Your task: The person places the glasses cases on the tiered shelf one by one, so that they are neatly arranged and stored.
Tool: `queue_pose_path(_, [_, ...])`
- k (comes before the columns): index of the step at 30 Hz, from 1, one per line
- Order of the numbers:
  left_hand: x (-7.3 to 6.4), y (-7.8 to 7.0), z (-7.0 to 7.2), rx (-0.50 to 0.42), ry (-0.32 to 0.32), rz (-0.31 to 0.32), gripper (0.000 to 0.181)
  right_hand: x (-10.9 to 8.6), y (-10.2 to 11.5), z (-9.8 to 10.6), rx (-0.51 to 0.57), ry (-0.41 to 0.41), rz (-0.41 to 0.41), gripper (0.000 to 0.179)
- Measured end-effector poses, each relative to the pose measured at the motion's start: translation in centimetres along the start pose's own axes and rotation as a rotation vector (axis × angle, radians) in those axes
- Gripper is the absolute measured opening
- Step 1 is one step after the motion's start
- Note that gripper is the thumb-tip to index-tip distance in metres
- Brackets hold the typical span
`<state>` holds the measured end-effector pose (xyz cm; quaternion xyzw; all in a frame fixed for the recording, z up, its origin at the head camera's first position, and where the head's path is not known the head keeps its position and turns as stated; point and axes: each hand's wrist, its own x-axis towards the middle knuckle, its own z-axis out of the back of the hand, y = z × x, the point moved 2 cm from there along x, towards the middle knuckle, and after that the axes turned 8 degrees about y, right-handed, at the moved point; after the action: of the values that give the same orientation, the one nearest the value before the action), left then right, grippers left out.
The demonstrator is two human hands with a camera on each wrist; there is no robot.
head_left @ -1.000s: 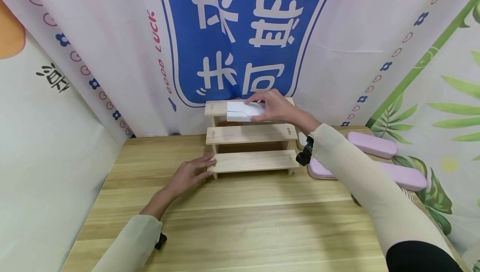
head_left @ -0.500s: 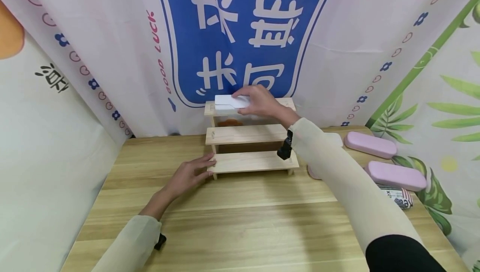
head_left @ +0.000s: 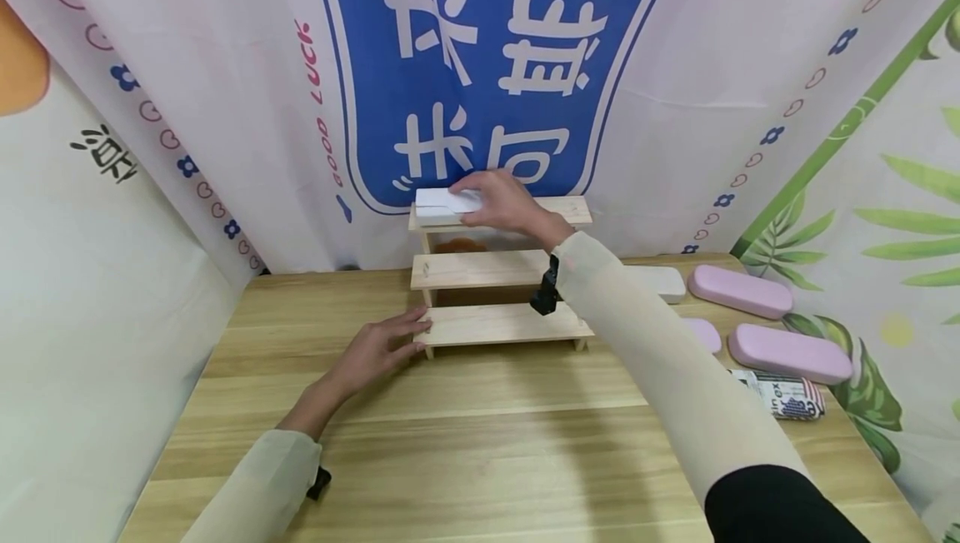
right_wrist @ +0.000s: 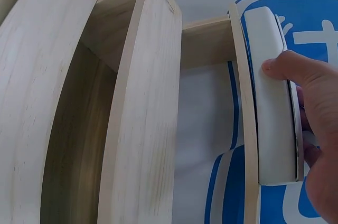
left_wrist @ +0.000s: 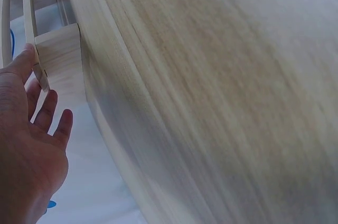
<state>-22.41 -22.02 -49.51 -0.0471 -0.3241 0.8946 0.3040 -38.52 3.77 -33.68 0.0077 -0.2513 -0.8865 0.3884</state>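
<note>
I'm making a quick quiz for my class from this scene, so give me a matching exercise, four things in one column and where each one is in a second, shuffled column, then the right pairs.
Column one:
1. white case
2. left hand
3. pink case
4. patterned case

Column two:
A. on the table, at the left end of the rack's lowest step
B. on the table, far right, nearest the person
C. on the left end of the rack's top step, under the right hand
D. on the table to the right of the wooden rack, beside a white case

Pairs: 1-C, 2-A, 3-D, 4-B
</note>
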Motion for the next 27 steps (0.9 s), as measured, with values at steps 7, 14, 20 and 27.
queue_pose_path(7, [0.1,0.0,0.0,0.009,-0.004,-0.005,0.040,0.6,0.4,-0.4,0.031,0.000,-0.013,0.046])
queue_pose_path(14, [0.1,0.0,0.0,0.004,-0.006,-0.008,0.040,0.9,0.4,-0.9,0.057,0.000,-0.036,0.045])
queue_pose_path(20, [0.1,0.0,0.0,0.001,-0.007,-0.009,0.040,1.4,0.5,-1.3,0.047,0.011,-0.047,0.046])
queue_pose_path(27, [0.1,0.0,0.0,-0.003,-0.010,-0.016,0.040,2.1,0.9,-1.5,0.032,0.029,-0.028,0.046])
